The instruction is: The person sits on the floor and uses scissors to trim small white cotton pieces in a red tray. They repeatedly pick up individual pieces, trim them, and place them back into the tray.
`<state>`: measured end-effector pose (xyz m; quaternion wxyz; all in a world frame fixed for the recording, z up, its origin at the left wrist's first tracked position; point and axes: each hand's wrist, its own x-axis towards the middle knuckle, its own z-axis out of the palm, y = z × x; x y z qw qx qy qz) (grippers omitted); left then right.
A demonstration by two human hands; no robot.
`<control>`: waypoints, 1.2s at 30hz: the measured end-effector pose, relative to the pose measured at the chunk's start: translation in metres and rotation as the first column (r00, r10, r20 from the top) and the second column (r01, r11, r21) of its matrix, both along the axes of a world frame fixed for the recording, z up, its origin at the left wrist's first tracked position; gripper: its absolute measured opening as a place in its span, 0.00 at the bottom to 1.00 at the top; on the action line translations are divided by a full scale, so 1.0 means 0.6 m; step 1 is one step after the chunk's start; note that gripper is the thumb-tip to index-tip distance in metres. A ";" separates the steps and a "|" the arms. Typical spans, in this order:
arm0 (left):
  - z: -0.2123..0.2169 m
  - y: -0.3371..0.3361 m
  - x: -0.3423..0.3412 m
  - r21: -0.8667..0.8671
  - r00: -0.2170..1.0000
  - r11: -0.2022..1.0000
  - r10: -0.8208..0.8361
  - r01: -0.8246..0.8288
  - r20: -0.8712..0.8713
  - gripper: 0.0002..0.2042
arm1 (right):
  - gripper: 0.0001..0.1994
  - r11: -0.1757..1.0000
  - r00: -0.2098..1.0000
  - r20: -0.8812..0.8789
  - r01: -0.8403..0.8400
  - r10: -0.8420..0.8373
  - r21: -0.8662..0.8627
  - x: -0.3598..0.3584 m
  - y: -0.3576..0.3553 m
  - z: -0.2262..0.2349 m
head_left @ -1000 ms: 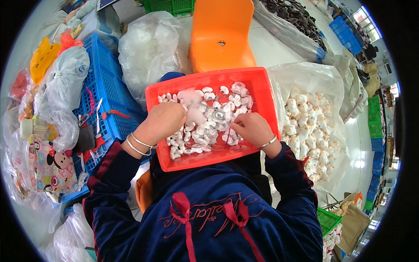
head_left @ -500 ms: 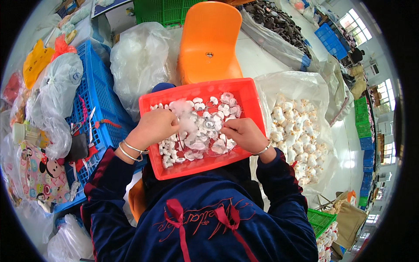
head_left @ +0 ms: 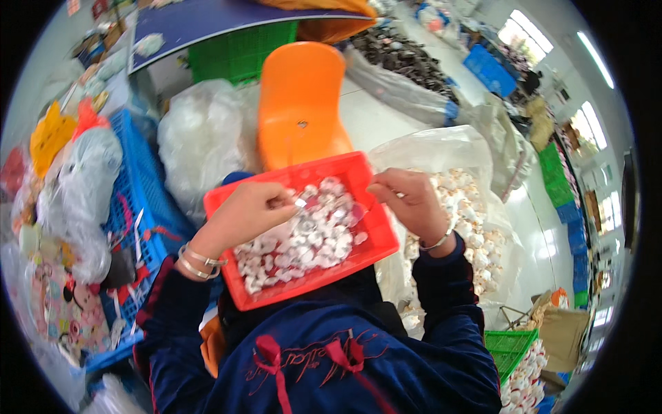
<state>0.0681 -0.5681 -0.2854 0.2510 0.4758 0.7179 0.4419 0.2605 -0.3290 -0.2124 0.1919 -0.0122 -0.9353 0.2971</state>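
The head view shows your left hand (head_left: pixel 243 212) above the red tray (head_left: pixel 377 243) on your lap, fingertips pressed together beside a small pale bit (head_left: pixel 300 203); your right hand (head_left: pixel 416 205) pinches near the tray's right rim. What either grips is unclear. White pieces (head_left: pixel 293 238) fill the tray.
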 end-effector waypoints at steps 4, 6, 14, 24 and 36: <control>0.021 0.008 0.016 -0.043 0.980 0.981 0.192 -0.190 0.048 0.11 | 0.05 0.999 0.999 -0.037 -0.027 0.026 -0.030 0.011 0.007 0.003; 0.036 0.008 0.022 -0.053 0.986 0.990 0.135 -0.130 0.094 0.11 | 0.06 0.996 0.994 -0.065 -0.088 0.085 -0.035 0.014 0.007 0.009; 0.008 0.020 0.016 0.015 0.959 0.976 0.211 -0.217 0.191 0.09 | 0.05 0.991 0.985 -0.121 -0.130 0.124 -0.040 0.037 0.026 0.007; 0.030 0.024 0.025 0.006 0.990 0.993 0.120 -0.121 0.069 0.09 | 0.04 0.997 0.979 -0.201 -0.050 0.035 -0.067 0.039 0.030 0.011; 0.093 0.025 0.029 0.325 0.977 0.942 0.143 -0.085 -0.157 0.09 | 0.06 0.983 0.961 -0.241 0.102 -0.137 -0.151 0.024 0.030 0.004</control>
